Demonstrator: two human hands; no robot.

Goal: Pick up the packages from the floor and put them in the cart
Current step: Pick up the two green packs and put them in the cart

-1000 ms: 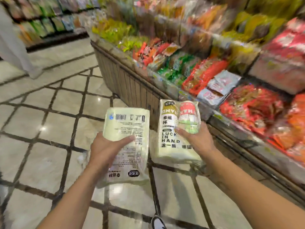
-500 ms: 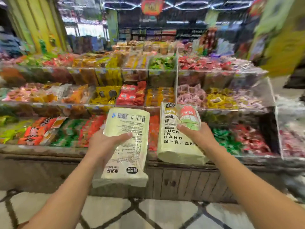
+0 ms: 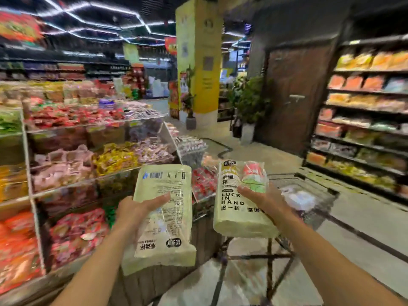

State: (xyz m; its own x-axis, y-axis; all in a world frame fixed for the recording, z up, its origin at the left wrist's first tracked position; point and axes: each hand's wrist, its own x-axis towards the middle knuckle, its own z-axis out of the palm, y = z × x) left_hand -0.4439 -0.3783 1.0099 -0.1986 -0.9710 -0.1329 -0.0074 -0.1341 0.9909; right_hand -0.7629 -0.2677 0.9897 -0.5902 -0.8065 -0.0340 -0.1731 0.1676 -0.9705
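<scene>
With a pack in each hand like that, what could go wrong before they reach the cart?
The left hand pinches the pale green plastic pack near its middle, so the slick film might slip. The wire shopping cart sits past the right hand and its printed pack, so the left pack may miss.

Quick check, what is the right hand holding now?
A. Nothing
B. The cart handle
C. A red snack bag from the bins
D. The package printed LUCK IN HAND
D: the right hand grips the LUCK IN HAND package, raised in front of the cart.
</scene>
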